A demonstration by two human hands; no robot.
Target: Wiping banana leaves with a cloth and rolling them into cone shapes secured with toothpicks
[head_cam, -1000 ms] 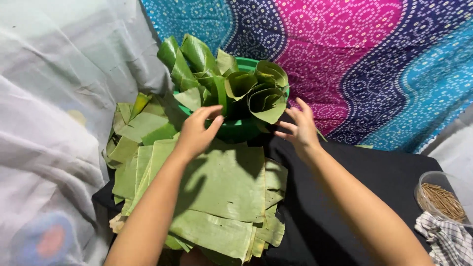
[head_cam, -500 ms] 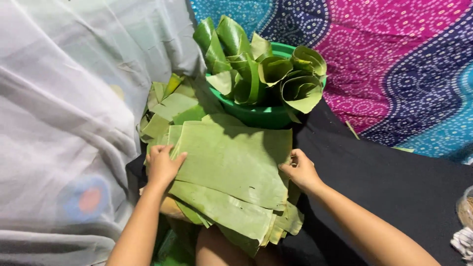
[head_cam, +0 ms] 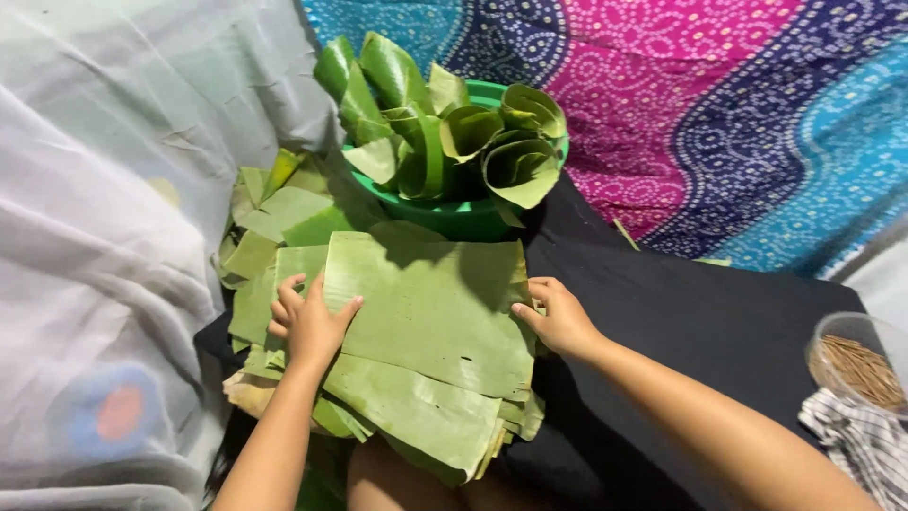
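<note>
Holding the top leaf sheet [head_cam: 430, 312] of the leaf stack [head_cam: 416, 416], your left hand [head_cam: 307, 326] lies flat and spread on its left edge, gripping nothing. Your right hand [head_cam: 558, 317] curls loosely at the right edge, fingertips touching it. The stack sits on the black cloth [head_cam: 681, 312], just in front of the green bowl [head_cam: 463, 213] of rolled leaves. The sheet looks thin, light, bendy and likely easy to tear, so take both side edges gently.

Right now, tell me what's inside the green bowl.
The green bowl holds curled, rolled banana leaf pieces, packed upright and spilling over its rim. Its bottom is covered by them, so anything beneath cannot be seen.
</note>
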